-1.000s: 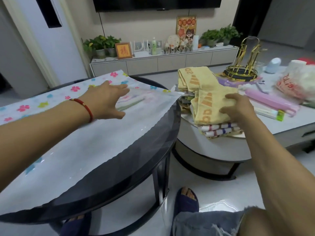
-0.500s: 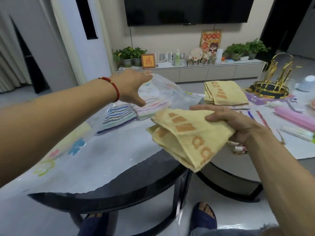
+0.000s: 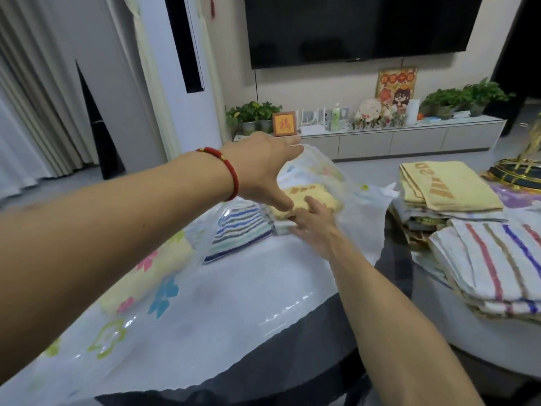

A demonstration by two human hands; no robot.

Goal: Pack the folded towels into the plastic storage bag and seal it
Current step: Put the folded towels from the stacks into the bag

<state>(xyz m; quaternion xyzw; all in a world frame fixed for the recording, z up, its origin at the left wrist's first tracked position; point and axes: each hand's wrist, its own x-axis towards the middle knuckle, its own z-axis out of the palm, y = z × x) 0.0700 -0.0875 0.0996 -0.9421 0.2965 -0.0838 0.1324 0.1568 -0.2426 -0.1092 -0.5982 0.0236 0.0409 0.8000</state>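
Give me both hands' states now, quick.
Left hand: grips the plastic bag's upper flap, lifting it open.
Right hand: open, fingers pushing the yellow towel into the bag.

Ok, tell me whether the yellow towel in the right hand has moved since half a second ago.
Yes. The yellow towel went forward and left, from above the table's dark edge into the plastic bag, beside the striped towel.
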